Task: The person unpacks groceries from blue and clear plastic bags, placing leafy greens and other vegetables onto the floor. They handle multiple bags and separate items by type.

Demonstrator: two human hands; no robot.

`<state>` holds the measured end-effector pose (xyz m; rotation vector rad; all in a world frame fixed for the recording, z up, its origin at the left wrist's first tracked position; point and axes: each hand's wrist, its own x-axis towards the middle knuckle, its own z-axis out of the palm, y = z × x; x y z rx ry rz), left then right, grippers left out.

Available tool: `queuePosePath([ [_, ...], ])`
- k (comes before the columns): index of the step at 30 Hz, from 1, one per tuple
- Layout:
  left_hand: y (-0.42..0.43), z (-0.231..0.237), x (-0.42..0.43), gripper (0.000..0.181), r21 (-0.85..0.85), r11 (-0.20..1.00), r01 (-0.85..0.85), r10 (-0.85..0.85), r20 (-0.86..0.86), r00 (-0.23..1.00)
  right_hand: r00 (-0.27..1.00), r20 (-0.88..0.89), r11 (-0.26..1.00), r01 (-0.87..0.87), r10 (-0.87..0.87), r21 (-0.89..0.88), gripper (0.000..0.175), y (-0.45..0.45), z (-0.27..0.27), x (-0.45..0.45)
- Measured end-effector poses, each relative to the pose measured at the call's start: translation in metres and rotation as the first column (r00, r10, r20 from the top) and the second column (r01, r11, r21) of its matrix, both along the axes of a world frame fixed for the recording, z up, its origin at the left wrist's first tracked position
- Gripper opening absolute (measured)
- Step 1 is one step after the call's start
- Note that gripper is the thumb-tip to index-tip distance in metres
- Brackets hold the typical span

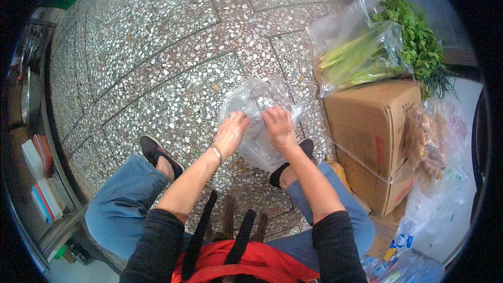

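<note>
In front of me, above the terrazzo floor, spreads a clear plastic bag [257,147]. My left hand [232,131] grips one side of it, fingers curled into the film. Opposite, my right hand [279,127] has hold of the other side, a short gap from the left. I can see the floor through the bag, and no contents show in it. A bracelet [217,154] circles my left wrist. My knees are apart, with a dark shoe [155,151] to the left and another shoe [306,147] partly behind my right forearm.
To the right stands a strapped cardboard box [357,125]. Bagged leafy greens [353,59] lie at its far end, and a bag of brown, root-like produce [430,141] is beside it. A shelf [59,236] at the left holds a metal pan [31,96] and booklet-like items [49,200].
</note>
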<state>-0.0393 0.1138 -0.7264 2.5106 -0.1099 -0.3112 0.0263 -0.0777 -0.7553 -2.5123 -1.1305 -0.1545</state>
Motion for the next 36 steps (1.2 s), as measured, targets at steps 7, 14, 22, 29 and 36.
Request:
queuePosePath([
  [7, 0.018, -0.022, -0.007, 0.073, 0.414, 0.781, 0.469, -0.289, -0.426, 0.857, 0.770, -0.616, 0.984, 0.172, -0.169, -0.055, 0.051, -0.007, -0.029, -0.023],
  [14, 0.038, -0.022, -0.022, 0.055, 0.484, 0.656, 0.580, -0.251, -0.585, 0.771, 0.853, -0.478, 0.610, -0.268, -0.208, -0.745, 0.081, 0.006, -0.007, -0.033],
  [22, 0.028, -0.015, -0.004, 0.046, 0.517, 0.568, 0.641, -0.234, -0.645, 0.728, 0.904, -0.318, 0.251, -0.250, -0.285, -0.935, 0.046, -0.011, -0.009, 0.013],
  [29, 0.011, -0.032, 0.011, 0.041, 0.467, 0.701, 0.539, -0.247, -0.550, 0.798, 0.800, -0.567, 0.726, -0.270, -0.196, -0.632, 0.038, -0.042, -0.013, 0.043],
  [36, -0.017, -0.029, 0.000, 0.030, 0.268, 0.827, 0.494, -0.418, -0.296, 0.859, 0.460, -0.874, 0.893, 0.444, -0.157, 0.073, 0.063, -0.038, -0.055, 0.060],
])
